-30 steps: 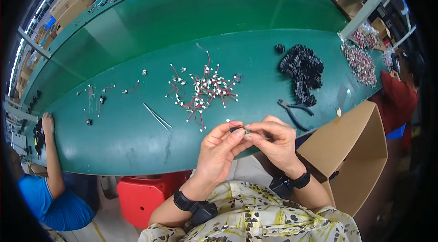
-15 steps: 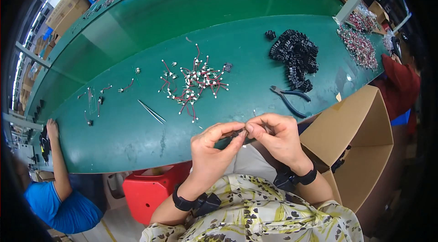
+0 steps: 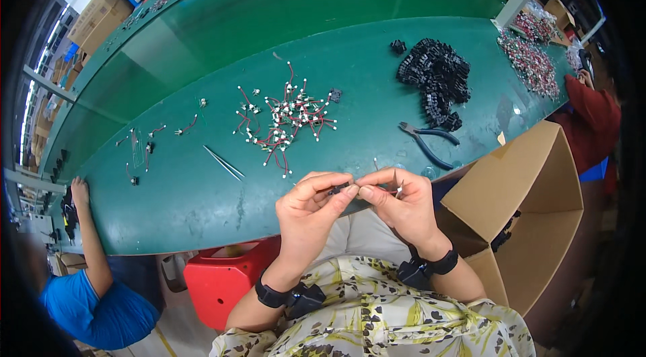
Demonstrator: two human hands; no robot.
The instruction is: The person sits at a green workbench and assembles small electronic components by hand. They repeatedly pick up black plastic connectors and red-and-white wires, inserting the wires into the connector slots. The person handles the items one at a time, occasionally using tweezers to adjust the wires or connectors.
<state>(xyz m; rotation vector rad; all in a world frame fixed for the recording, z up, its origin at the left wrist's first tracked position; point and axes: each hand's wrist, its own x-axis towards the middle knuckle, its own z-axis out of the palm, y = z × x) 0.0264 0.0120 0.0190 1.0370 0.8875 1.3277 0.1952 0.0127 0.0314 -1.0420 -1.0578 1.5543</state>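
Observation:
Both my hands meet at the near edge of the green table [image 3: 256,219], fingertips nearly touching. My left hand [image 3: 313,205] is closed, pinching a small black plastic part [image 3: 338,189] between thumb and fingers. Also closed, my right hand [image 3: 400,205] has thumb and forefinger pressed together beside that part. A small white piece [image 3: 399,191] shows among its fingers; its kind and whatever lies at the fingertips are too small to make out. Beyond my hands lies a pile of white connectors on short red and black wires [image 3: 289,118]. Black plastic parts [image 3: 434,78] are heaped farther right.
Tweezers [image 3: 224,162] and dark-handled cutting pliers [image 3: 431,144] lie on the table. An open cardboard box [image 3: 511,189] stands at my right, a red stool [image 3: 232,283] at my left. People sit on both sides, one in a blue shirt [image 3: 101,310], one in a red sleeve [image 3: 589,111].
Both hands have shifted slightly left. My right fingers have spread more behind the pinch, and a white piece now shows among them. The black part is more visible in my left hand.

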